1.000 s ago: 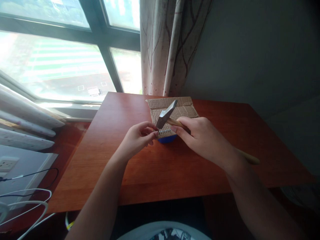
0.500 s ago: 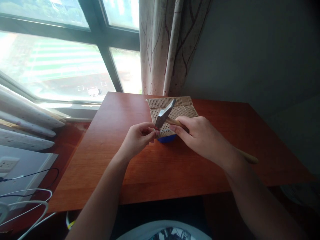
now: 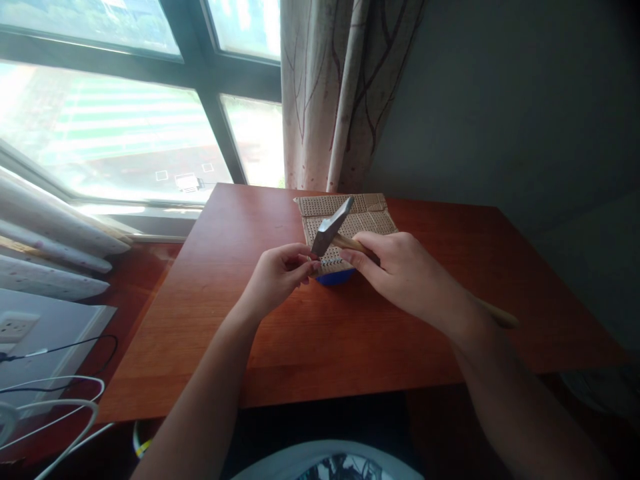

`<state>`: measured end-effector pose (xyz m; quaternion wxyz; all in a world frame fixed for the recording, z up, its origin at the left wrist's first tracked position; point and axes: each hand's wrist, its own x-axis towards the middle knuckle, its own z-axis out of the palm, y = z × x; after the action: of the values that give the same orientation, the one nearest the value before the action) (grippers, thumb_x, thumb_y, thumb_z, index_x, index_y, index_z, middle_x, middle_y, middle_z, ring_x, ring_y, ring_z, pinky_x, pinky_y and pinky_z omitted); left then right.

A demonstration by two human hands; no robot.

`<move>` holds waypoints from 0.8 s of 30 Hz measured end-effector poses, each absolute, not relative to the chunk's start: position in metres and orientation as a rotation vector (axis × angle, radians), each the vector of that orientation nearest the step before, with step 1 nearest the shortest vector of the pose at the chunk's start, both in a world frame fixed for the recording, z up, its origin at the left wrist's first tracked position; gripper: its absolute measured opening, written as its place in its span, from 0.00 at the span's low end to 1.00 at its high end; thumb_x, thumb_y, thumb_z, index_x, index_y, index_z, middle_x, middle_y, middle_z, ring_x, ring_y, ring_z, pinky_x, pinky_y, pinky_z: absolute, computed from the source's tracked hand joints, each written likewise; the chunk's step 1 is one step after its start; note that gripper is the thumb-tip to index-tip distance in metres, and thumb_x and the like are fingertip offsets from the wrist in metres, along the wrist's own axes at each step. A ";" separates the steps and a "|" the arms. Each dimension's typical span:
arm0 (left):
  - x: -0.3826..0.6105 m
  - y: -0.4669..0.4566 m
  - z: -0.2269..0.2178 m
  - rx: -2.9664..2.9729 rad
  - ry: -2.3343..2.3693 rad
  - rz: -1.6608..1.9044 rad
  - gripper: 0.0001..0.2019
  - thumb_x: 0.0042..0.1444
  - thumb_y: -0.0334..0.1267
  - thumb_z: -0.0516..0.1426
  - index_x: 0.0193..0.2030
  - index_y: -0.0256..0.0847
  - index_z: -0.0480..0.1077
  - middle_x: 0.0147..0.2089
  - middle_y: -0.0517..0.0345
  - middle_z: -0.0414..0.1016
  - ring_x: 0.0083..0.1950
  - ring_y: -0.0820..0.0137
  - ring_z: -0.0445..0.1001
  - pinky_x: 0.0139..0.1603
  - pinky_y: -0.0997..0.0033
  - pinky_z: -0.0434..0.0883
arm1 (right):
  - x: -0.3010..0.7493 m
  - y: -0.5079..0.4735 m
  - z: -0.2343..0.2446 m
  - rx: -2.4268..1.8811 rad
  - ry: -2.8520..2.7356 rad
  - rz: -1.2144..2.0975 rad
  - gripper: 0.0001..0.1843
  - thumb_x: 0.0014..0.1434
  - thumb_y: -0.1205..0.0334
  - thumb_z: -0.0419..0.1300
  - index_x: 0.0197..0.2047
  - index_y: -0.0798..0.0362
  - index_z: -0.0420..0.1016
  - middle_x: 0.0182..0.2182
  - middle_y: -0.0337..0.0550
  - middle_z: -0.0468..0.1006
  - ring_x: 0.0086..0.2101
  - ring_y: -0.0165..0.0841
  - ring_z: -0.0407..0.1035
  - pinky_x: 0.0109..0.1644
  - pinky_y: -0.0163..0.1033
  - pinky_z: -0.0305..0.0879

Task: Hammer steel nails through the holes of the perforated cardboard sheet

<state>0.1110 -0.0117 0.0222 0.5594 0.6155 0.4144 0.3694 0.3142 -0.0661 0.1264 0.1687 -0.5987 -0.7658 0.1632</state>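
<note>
My right hand (image 3: pixel 400 263) is closed round the wooden handle of a hammer (image 3: pixel 331 228), close behind its metal head. The handle's far end sticks out past my right wrist. Under the hammer head lies a piece of cardboard (image 3: pixel 367 221) full of small holes, resting on something blue (image 3: pixel 334 277) that is mostly hidden. A row of small dark items (image 3: pixel 332 262) stands along the cardboard's near edge. My left hand (image 3: pixel 280 270) pinches with thumb and fingertips at the near left corner, right beside the lower end of the hammer head. What it pinches is too small to make out.
The brown wooden table (image 3: pixel 200 320) stands by a window (image 3: pixel 130 127) and a patterned curtain (image 3: pixel 320 93). White cables (image 3: pixel 75 403) and a wall socket (image 3: pixel 17 328) are at the lower left. A pale rounded object (image 3: pixel 327 457) sits at the bottom edge.
</note>
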 end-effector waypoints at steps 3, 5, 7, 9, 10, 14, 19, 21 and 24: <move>0.111 -0.012 0.022 1.448 0.950 0.868 0.12 0.53 0.42 0.65 0.40 0.36 0.77 0.27 0.58 0.76 0.24 0.75 0.70 0.25 0.76 0.68 | 0.314 -0.066 0.126 -1.699 -2.174 0.467 0.17 0.68 0.54 0.54 0.28 0.51 0.64 0.22 0.35 0.68 0.24 0.28 0.60 0.29 0.38 0.46; 0.110 -0.011 0.021 1.453 0.927 0.870 0.12 0.54 0.42 0.64 0.41 0.36 0.77 0.27 0.58 0.76 0.24 0.75 0.69 0.25 0.77 0.68 | 0.315 -0.067 0.126 -1.694 -2.175 0.468 0.17 0.68 0.54 0.54 0.28 0.51 0.63 0.22 0.35 0.68 0.24 0.28 0.61 0.29 0.38 0.46; 0.109 -0.010 0.019 1.466 0.911 0.872 0.11 0.56 0.42 0.64 0.40 0.36 0.77 0.28 0.58 0.76 0.25 0.76 0.69 0.25 0.77 0.68 | 0.315 -0.067 0.126 -1.697 -2.178 0.467 0.17 0.69 0.54 0.54 0.29 0.51 0.64 0.22 0.35 0.69 0.25 0.28 0.61 0.30 0.38 0.47; 0.109 -0.010 0.018 1.482 0.908 0.872 0.10 0.56 0.41 0.63 0.40 0.36 0.76 0.28 0.57 0.76 0.25 0.75 0.70 0.26 0.77 0.68 | 0.315 -0.067 0.126 -1.704 -2.180 0.468 0.16 0.69 0.54 0.54 0.29 0.51 0.65 0.23 0.35 0.69 0.25 0.28 0.61 0.30 0.38 0.48; 0.109 -0.010 0.017 1.489 0.908 0.871 0.10 0.57 0.41 0.63 0.41 0.36 0.76 0.28 0.57 0.76 0.25 0.75 0.70 0.26 0.77 0.68 | 0.315 -0.067 0.126 -1.705 -2.181 0.470 0.16 0.69 0.54 0.54 0.30 0.51 0.65 0.23 0.35 0.69 0.25 0.28 0.61 0.30 0.38 0.48; 0.108 -0.010 0.016 1.517 0.898 0.863 0.10 0.58 0.41 0.62 0.42 0.36 0.75 0.29 0.57 0.75 0.26 0.75 0.70 0.26 0.77 0.69 | 0.315 -0.066 0.126 -1.699 -2.181 0.473 0.16 0.69 0.54 0.53 0.30 0.51 0.66 0.23 0.35 0.70 0.25 0.28 0.61 0.30 0.38 0.48; 0.105 -0.010 0.017 1.569 0.897 0.856 0.10 0.59 0.40 0.61 0.42 0.36 0.75 0.29 0.58 0.75 0.26 0.75 0.70 0.27 0.77 0.69 | 0.315 -0.066 0.126 -1.693 -2.182 0.486 0.16 0.68 0.54 0.54 0.30 0.51 0.65 0.23 0.35 0.70 0.25 0.28 0.62 0.31 0.37 0.48; 0.105 -0.010 0.018 1.574 0.903 0.853 0.09 0.59 0.40 0.61 0.41 0.36 0.75 0.29 0.58 0.76 0.26 0.75 0.71 0.27 0.76 0.69 | 0.315 -0.066 0.126 -1.698 -2.181 0.483 0.16 0.68 0.54 0.54 0.29 0.51 0.65 0.23 0.35 0.69 0.25 0.28 0.61 0.31 0.37 0.47; 0.106 -0.010 0.019 1.564 0.907 0.859 0.09 0.58 0.40 0.61 0.41 0.36 0.75 0.28 0.58 0.76 0.26 0.75 0.71 0.27 0.76 0.69 | 0.315 -0.065 0.127 -1.711 -2.185 0.470 0.17 0.68 0.54 0.54 0.29 0.51 0.64 0.22 0.35 0.68 0.25 0.28 0.60 0.30 0.37 0.47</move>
<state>0.1062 -0.0102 0.0186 0.5395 0.6580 0.3815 0.3611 0.3149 -0.0654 0.1274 0.1626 -0.5998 -0.7660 0.1647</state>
